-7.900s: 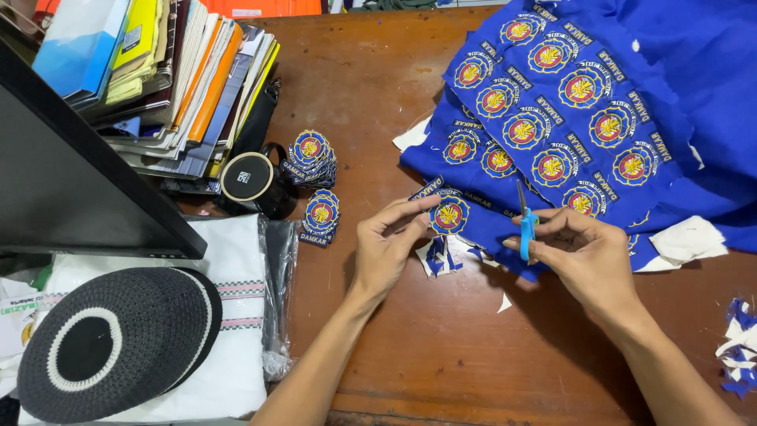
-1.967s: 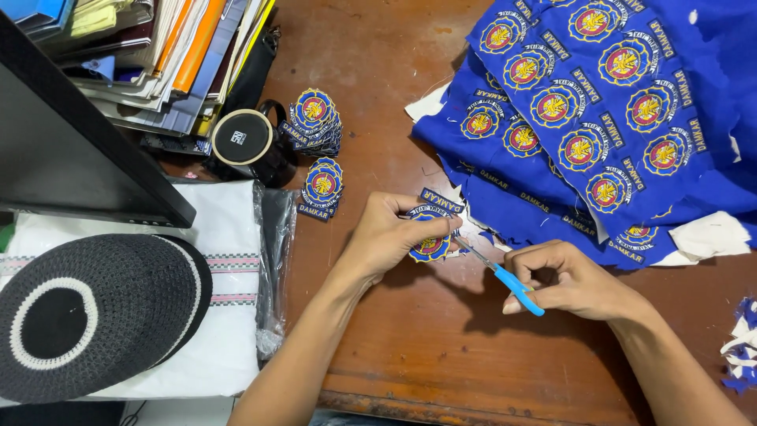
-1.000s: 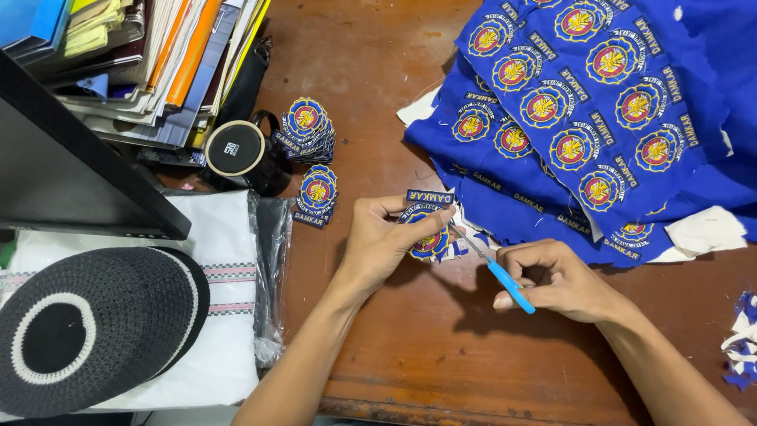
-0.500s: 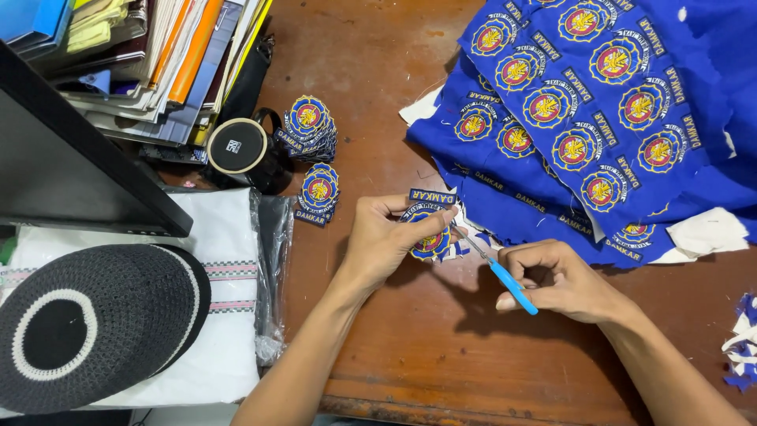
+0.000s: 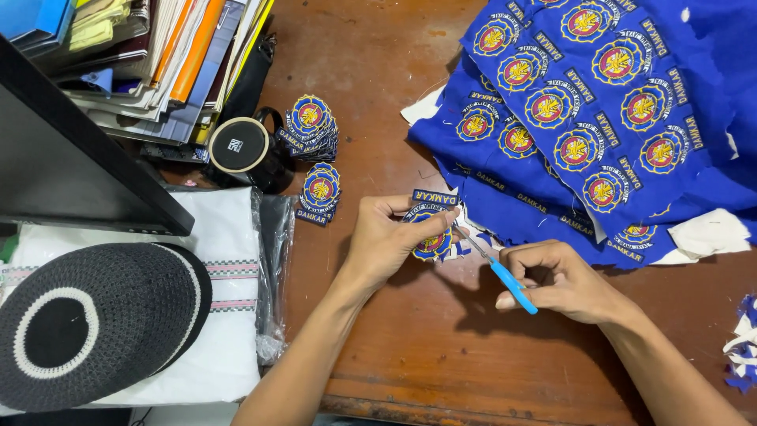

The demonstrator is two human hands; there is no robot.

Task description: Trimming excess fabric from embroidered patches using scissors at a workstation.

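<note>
Your left hand [image 5: 386, 241] grasps a blue embroidered patch [image 5: 431, 237] mid-desk; your right hand [image 5: 564, 280] grips blue-handled scissors [image 5: 497, 268], tips touching the patch, near the blue fabric sheet [image 5: 599, 118].

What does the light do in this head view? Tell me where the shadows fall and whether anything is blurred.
Head view: even, soft light; the right hand casts a dark shadow left and below onto the wooden table; the left hand shades the wood beside it. The patch and blue-handled snips look sharp; no strong glare; the black cap at the edge looks slightly stretched.
</note>
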